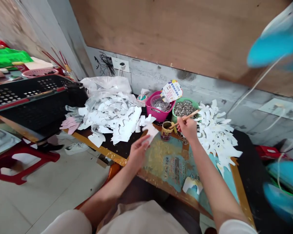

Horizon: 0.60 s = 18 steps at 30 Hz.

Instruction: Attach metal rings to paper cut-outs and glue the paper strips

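Note:
My left hand (138, 152) pinches a white cut-out piece (150, 131) by its lower edge, above the worktable. In my right hand (187, 127) is a brush with a wooden handle (192, 114), its lower end at the mouth of a small glue-stained jar (166, 132). The bristles are hidden. A big heap of white cut-outs (114, 107) lies left of the jar, and another pile of white pieces (215, 136) spreads to the right. One white piece with metal rings (192, 185) rests near the table's front edge.
Behind the jar stand a pink basket (156, 113) and a green basket (196, 103) of metal rings. A stained mat (158, 159) covers the tabletop. Pink gloves (70, 124) lie at the left. A red stool (36, 164) stands on the floor. A blue fan (271, 48) is at upper right.

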### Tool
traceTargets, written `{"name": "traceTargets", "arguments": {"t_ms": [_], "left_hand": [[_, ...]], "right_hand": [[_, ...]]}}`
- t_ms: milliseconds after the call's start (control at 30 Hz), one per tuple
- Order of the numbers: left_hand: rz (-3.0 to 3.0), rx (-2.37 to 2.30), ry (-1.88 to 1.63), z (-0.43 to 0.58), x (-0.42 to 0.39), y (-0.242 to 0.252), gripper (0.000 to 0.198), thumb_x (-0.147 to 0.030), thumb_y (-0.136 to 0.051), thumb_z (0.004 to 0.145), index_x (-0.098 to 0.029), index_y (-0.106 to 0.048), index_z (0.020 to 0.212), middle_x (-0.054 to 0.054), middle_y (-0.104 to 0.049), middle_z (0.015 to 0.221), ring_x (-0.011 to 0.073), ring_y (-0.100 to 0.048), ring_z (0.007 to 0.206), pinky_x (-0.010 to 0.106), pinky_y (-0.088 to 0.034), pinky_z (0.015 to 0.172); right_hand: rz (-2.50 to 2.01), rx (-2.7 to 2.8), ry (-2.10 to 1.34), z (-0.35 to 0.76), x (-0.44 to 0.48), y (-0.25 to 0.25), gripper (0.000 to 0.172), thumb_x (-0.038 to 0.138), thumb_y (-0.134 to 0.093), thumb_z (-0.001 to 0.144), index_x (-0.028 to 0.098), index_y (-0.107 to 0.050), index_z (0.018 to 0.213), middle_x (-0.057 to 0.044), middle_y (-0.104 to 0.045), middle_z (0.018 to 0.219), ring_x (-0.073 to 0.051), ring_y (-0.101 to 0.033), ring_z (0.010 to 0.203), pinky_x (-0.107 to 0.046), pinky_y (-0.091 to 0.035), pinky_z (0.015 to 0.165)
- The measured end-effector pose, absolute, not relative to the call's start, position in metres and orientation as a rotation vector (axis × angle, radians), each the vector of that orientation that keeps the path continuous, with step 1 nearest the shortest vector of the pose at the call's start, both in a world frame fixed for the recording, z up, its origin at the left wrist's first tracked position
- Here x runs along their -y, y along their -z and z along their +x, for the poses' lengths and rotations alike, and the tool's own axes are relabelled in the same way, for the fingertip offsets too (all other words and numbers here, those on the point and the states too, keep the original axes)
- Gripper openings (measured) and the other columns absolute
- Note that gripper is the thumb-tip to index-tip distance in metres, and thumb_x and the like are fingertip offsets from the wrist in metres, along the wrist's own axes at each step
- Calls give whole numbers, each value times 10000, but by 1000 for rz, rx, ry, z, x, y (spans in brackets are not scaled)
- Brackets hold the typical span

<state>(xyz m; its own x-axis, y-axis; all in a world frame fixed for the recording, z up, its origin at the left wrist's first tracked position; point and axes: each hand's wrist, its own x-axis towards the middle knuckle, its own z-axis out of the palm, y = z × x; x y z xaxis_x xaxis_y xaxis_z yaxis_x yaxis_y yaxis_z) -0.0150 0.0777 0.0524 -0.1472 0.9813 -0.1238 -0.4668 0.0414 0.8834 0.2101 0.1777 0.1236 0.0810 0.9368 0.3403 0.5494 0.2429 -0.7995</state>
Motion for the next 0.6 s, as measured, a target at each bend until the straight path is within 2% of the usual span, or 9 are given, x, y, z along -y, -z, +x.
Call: {"name": "traceTargets", "arguments": {"t_ms": [67, 133, 233, 300, 367, 400, 467, 533, 600], "left_hand": [[560, -963, -1293, 7, -44, -31, 477, -363, -828, 630, -228, -740, 1078, 69, -714, 1168, 169, -678, 944, 261, -524, 787], [537, -974, -1091, 14, -12, -15, 507, -392, -840, 630, -202, -736, 1089, 98, -727, 1114, 185, -691, 932, 267, -527, 775], [816, -992, -673, 4, 14, -12, 655, -499, -779, 707, -236, -632, 1288, 54, -743, 806, 166, -675, 643, 270, -503, 597], [1160, -1015, -441, -8, 10, -24, 595, -537, -668, 807, -283, -587, 1339, -18, -662, 583, 144, -577, 446, 254, -432, 487], [1516, -1170, -447, -13, -15, -39, 423, -526, -614, 847, -276, -680, 1182, -43, -584, 498, 145, -554, 428, 258, -429, 502], [1668, -1302, -578, -11, -34, -46, 394, -523, -641, 828, -257, -699, 1114, -31, -600, 539, 159, -592, 502, 274, -463, 562], [1836, -1484, -825, 0, -80, -52, 561, -446, -727, 764, -235, -598, 1267, 28, -708, 839, 216, -682, 780, 332, -517, 756], [1950, -1543, -967, 19, -130, -49, 865, -349, -835, 646, -198, -452, 1406, 138, -639, 1246, 300, -603, 1170, 405, -465, 982], [1969, -1601, -909, 40, -170, -41, 997, -328, -897, 560, -151, -414, 1414, 198, -570, 1350, 355, -524, 1278, 482, -383, 1081]], "right_hand": [[-1441, 1679, -480, 209, -181, -126, 389, 520, -506, 903, 218, -547, 662, -21, -638, 516, -182, -649, 510, -282, -518, 601], [-1451, 1767, -428, 208, -186, -130, 375, 494, -496, 916, 216, -548, 670, -26, -642, 523, -191, -664, 553, -280, -507, 624], [-1459, 1865, -341, 207, -195, -136, 355, 451, -494, 926, 208, -564, 678, -34, -652, 546, -192, -663, 575, -278, -484, 636], [-1472, 1915, -283, 207, -199, -139, 361, 437, -495, 930, 199, -584, 674, -40, -653, 555, -192, -659, 589, -276, -470, 641], [-1493, 1960, -240, 207, -204, -141, 377, 426, -494, 934, 190, -601, 661, -46, -648, 552, -193, -654, 597, -273, -457, 639], [-1503, 1984, -223, 207, -205, -142, 387, 421, -493, 936, 185, -606, 651, -47, -643, 544, -193, -649, 594, -272, -450, 634], [-1516, 2029, -186, 207, -208, -143, 396, 413, -488, 939, 178, -615, 645, -47, -629, 526, -194, -638, 585, -271, -433, 620], [-1524, 2076, -142, 206, -210, -143, 400, 403, -483, 942, 173, -620, 644, -49, -619, 513, -197, -628, 580, -274, -419, 616], [-1517, 2138, -121, 205, -209, -142, 404, 379, -479, 944, 175, -609, 620, -54, -618, 517, -197, -621, 581, -280, -410, 624]]}}
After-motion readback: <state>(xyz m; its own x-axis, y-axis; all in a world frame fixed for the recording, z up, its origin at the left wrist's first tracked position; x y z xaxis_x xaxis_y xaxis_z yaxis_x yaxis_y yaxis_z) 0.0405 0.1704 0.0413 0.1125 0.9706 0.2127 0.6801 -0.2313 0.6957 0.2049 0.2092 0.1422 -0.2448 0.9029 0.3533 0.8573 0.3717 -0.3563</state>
